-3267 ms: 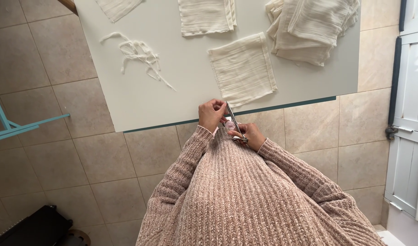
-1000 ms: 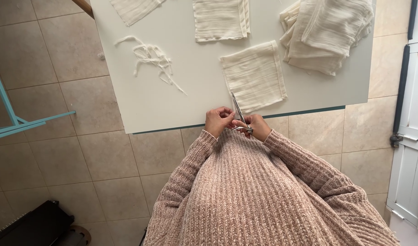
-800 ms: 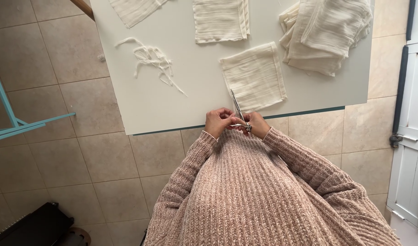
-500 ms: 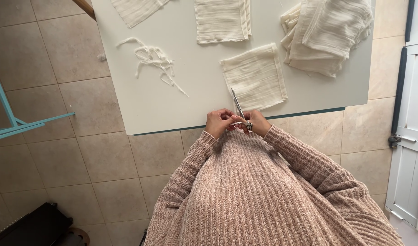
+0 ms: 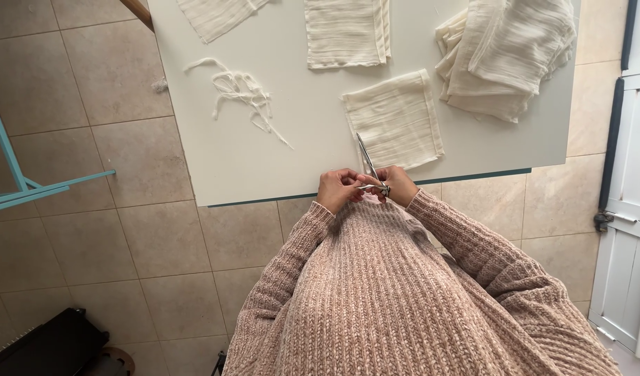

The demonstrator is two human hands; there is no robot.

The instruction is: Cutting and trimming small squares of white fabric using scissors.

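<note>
Bright, even daylight, soft and diffuse, with only a thin shadow along the near edge of the white table and no harsh glare on its surface. Sharp focus across knit sleeves and floor tiles alike (slight wide-angle bending toward the corners). No motion blur around the hands; colours pale, slightly washed.

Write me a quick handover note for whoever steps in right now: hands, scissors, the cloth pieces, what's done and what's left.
Left hand: at the table edge, fingers on the scissors.
Right hand: gripping the scissors' handles, blades pointing up toward the folded cloth just ahead.
Done: one folded square set farther back, trimmed strips lying to the left.
Left: a heap of cloths at the right, uncut as far as can be seen.
</note>
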